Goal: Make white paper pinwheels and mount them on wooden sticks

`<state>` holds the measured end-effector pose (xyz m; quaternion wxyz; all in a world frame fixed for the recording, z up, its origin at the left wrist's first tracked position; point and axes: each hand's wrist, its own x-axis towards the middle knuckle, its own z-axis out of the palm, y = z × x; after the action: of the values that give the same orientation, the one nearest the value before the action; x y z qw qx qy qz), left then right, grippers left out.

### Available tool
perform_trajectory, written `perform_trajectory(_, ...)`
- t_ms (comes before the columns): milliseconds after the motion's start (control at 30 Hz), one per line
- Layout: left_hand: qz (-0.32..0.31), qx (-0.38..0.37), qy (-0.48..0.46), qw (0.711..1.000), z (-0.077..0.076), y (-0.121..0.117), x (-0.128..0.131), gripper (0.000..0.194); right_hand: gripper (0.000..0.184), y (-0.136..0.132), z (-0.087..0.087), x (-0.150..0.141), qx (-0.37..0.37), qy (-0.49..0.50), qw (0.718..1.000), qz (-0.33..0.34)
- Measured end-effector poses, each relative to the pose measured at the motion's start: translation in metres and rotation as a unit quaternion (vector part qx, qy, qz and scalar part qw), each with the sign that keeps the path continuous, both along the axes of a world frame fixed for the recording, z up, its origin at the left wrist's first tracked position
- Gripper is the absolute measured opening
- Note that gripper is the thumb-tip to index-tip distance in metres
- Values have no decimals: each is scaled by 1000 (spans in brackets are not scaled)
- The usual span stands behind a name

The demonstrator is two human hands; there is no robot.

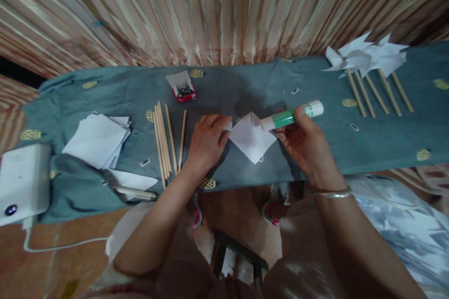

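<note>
My right hand is closed around a glue stick with a green label, held nearly level. Its left end is over the right part of a creased white paper square; whether it touches the paper I cannot tell. The square lies on the cloth with one corner towards me. My left hand pinches the square's left corner between thumb and fingers. A small white bit shows at those fingertips, too unclear to name.
Wooden sticks lie left of my left hand, behind them a small red box of dark metal pieces. Further left are stacked paper sheets, a pen and a white device. Paper pinwheels lie at the far right.
</note>
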<state>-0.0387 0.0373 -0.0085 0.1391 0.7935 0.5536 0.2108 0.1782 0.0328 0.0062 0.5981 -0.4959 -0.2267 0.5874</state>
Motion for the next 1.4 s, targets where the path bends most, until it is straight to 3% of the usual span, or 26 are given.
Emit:
perform_trajectory(100,33,5,-84,996,1,3,-6,25,26,-2,-1,2,-5,-17,1000,9)
perform_trajectory(167,68,5,-188,980,2,5,-9,22,24,-3,-2,3,-6,-26,1000,15)
perform_trajectory(233,104,-21,-330,938,2,5,-10,22,22,-4,-2,3,-3,-30,999,21)
perform_trajectory(333,121,-124,-522,835,3,0,-4,26,19,-5,0,0,-3,-9,999,33)
perform_trajectory(400,109,-192,-583,782,2,-5,4,31,19,-7,2,-3,-3,16,999,42)
perform_trajectory(500,109,-242,-612,745,2,-14,15,34,20,-10,3,-6,-5,41,997,58)
perform_trajectory(700,93,-271,-630,722,5,-19,23,34,23,-15,0,-8,-18,78,994,72)
perform_trajectory(1400,83,-268,-625,729,6,-22,20,32,21,-19,3,-6,-1,27,995,93)
